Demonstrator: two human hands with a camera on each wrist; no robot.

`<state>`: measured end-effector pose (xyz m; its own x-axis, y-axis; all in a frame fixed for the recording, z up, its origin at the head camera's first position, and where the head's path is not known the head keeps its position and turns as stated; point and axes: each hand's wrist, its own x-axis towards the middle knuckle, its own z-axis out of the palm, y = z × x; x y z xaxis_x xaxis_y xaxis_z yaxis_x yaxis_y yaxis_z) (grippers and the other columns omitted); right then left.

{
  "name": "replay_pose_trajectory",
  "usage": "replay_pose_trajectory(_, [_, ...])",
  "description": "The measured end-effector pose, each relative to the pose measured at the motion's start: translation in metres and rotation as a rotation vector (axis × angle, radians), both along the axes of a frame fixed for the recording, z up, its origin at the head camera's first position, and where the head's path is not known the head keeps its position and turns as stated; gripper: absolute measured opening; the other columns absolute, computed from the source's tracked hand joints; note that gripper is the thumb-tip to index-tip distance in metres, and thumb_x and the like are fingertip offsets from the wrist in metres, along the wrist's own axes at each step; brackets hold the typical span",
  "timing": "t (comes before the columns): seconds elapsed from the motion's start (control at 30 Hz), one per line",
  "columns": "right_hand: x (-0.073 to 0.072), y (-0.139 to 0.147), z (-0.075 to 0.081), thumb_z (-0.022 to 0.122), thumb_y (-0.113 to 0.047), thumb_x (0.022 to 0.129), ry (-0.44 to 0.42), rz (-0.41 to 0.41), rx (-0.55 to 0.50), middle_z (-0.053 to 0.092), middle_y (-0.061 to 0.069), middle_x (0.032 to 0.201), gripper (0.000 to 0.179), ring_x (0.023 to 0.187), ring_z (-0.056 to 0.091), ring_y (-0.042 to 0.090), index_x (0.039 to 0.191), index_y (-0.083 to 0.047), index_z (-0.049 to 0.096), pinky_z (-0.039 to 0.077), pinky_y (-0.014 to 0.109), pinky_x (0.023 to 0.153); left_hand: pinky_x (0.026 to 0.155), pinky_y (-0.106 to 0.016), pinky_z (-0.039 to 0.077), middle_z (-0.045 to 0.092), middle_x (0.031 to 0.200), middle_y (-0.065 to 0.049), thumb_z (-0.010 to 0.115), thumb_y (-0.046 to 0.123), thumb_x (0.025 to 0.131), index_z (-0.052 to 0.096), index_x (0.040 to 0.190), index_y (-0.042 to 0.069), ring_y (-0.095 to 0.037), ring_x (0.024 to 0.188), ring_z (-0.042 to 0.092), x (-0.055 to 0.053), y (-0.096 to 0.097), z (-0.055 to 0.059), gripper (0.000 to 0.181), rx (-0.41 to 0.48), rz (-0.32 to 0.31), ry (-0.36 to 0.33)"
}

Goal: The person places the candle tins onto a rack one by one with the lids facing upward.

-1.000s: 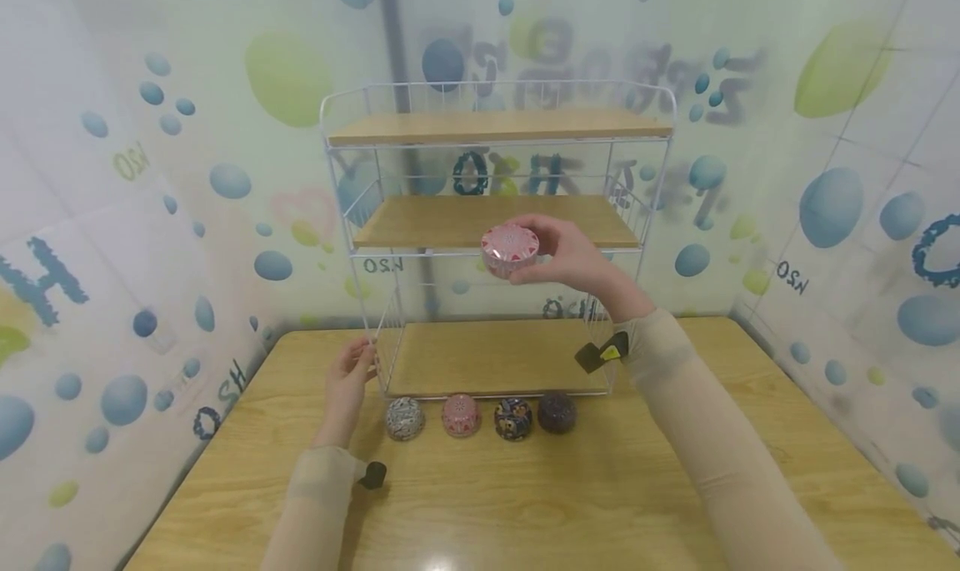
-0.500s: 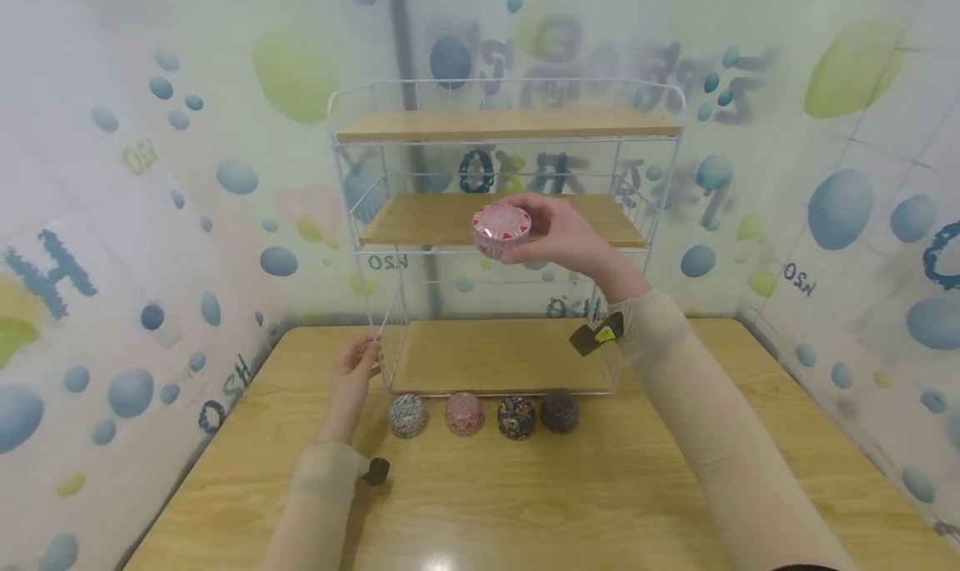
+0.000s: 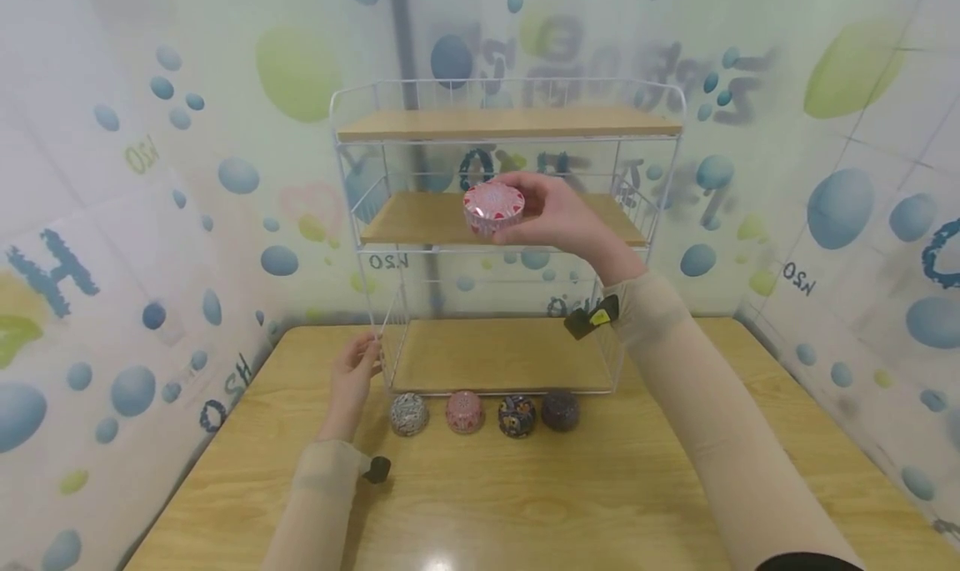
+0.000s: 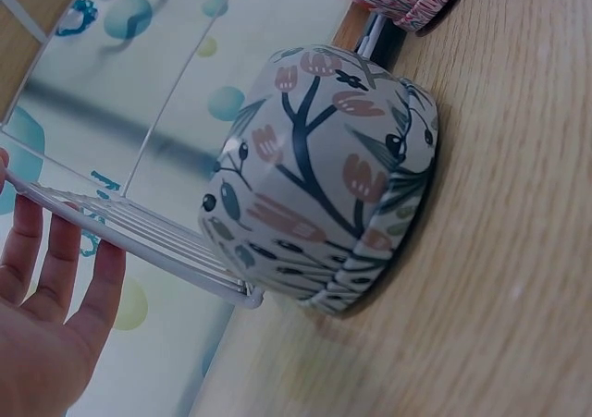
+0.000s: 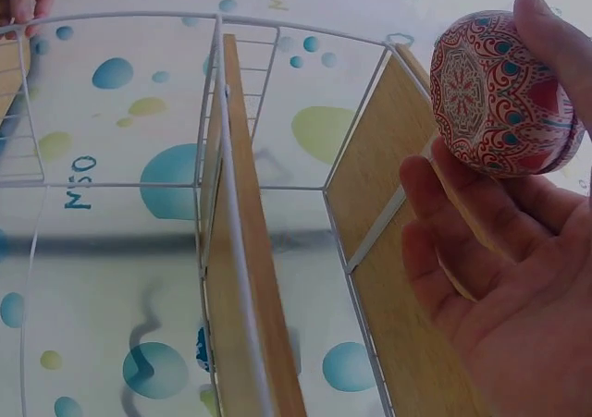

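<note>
High in front of the middle shelf, my right hand (image 3: pixel 551 217) pinches a round pink-and-white patterned tin (image 3: pixel 493 207) between thumb and fingers. Red and teal ornament covers that tin's lid in the right wrist view. My left hand (image 3: pixel 355 371) holds the lower left post of a white wire shelf rack (image 3: pixel 372 321), its fingers reaching behind the bar in the left wrist view. Along the rack's front foot stand several more tins: a white floral one (image 3: pixel 408 414), a pink one (image 3: pixel 465 413), a dark multicoloured one (image 3: pixel 517 416) and a dark grey one (image 3: pixel 560 410).
The rack has three wooden boards, a top shelf (image 3: pixel 510 123), a middle shelf (image 3: pixel 427 218) and a bottom shelf (image 3: pixel 502 354), with wire rails at the sides. It stands on a wooden table (image 3: pixel 480 504) against a wall (image 3: pixel 300 162) printed with bubbles.
My right hand has raised the pink-and-white tin and shifted it slightly left, before the middle shelf. The left hand stays at the post, and the tins on the table have not moved.
</note>
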<state>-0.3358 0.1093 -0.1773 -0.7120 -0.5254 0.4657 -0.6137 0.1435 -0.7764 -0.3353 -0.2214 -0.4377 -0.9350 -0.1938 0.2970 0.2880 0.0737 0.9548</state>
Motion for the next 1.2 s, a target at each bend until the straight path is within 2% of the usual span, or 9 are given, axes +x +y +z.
replay_pose_trajectory(0.23, [0.001,-0.007,0.012,0.082,0.001,0.072,0.039,0.001,-0.002,0.062,0.012,0.117,0.063,0.105,0.061,0.023,0.13,0.0,0.054,0.052,0.034,0.092,0.086,-0.028,0.054,0.058,0.104,0.002,0.054,0.022,0.101,0.055,0.126,0.0,-0.029,0.105,0.055,0.001,-0.001,-0.001,0.034,-0.009,0.0,-0.011])
replay_pose_trajectory(0.57, [0.005,-0.02,0.034,0.081,0.001,0.073,0.066,0.028,0.002,0.061,0.011,0.118,0.065,0.105,0.059,0.024,0.131,0.0,0.053,0.051,0.035,0.091,0.094,-0.042,0.052,0.059,0.103,0.004,0.054,0.019,0.101,0.055,0.127,-0.001,-0.027,0.104,0.055,0.002,-0.001,0.0,0.033,0.015,-0.006,-0.015])
replay_pose_trajectory(0.67, [0.005,-0.022,0.04,0.081,0.0,0.074,0.084,0.023,0.008,0.061,0.01,0.118,0.064,0.104,0.06,0.023,0.132,-0.001,0.053,0.051,0.034,0.09,0.092,-0.038,0.053,0.059,0.103,0.004,0.054,0.019,0.101,0.056,0.126,-0.001,-0.025,0.103,0.056,0.001,-0.001,0.0,0.032,0.006,-0.006,-0.009])
replay_pose_trajectory(0.87, [0.008,-0.028,0.051,0.08,0.002,0.073,0.121,0.074,-0.028,0.061,0.011,0.118,0.059,0.105,0.059,0.025,0.128,0.0,0.057,0.052,0.037,0.089,0.086,-0.028,0.054,0.059,0.103,0.002,0.054,0.021,0.101,0.056,0.123,-0.001,-0.025,0.101,0.056,-0.001,-0.002,-0.001,0.031,0.0,-0.006,-0.002])
replay_pose_trajectory(1.03, [0.01,-0.033,0.058,0.08,0.002,0.073,0.15,0.071,-0.017,0.062,0.011,0.117,0.06,0.106,0.059,0.025,0.128,0.001,0.057,0.051,0.037,0.091,0.088,-0.03,0.054,0.058,0.105,0.0,0.054,0.022,0.101,0.056,0.124,-0.001,-0.028,0.104,0.055,0.0,-0.003,-0.001,0.033,-0.005,-0.01,-0.007])
replay_pose_trajectory(1.2, [0.01,-0.037,0.065,0.081,-0.002,0.074,0.115,0.037,0.0,0.062,0.01,0.118,0.063,0.104,0.063,0.026,0.131,-0.001,0.055,0.053,0.036,0.088,0.089,-0.033,0.054,0.058,0.105,0.0,0.054,0.023,0.101,0.056,0.124,0.0,-0.029,0.104,0.055,0.002,-0.001,0.0,0.032,0.002,-0.009,-0.001])
